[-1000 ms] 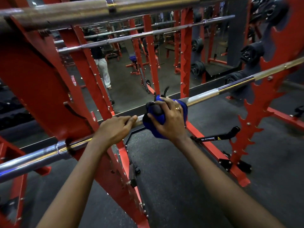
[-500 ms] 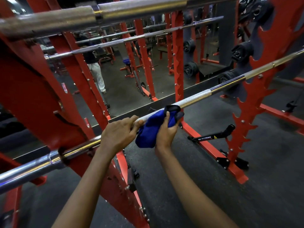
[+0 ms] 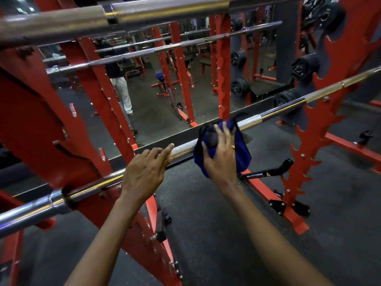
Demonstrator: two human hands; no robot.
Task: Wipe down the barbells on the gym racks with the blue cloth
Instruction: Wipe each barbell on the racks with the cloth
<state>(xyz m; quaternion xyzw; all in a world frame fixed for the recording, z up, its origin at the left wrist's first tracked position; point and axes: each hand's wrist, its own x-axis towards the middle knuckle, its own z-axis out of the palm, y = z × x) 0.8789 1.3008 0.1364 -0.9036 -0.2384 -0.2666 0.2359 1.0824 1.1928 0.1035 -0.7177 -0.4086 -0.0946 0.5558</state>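
Black weight plates [image 3: 303, 68] hang at upper right. A person in white trousers [image 3: 122, 93] stands far back on the dark floor [image 3: 206, 223].

right hand [image 3: 221, 159] grips blue cloth [image 3: 241, 149] on barbell [image 3: 250, 120] | left hand [image 3: 144, 174] touches it

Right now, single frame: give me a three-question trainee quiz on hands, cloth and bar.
1. True or false: the left hand holds the blue cloth.
2. Where is the cloth? A) on the floor. B) on the barbell, between the left hand and the red upright to the right. C) draped over the top bar.
3. Fill in: the right hand wears a ___ on one finger.

Key: 1 false, the right hand grips it; 2 B; 3 ring.
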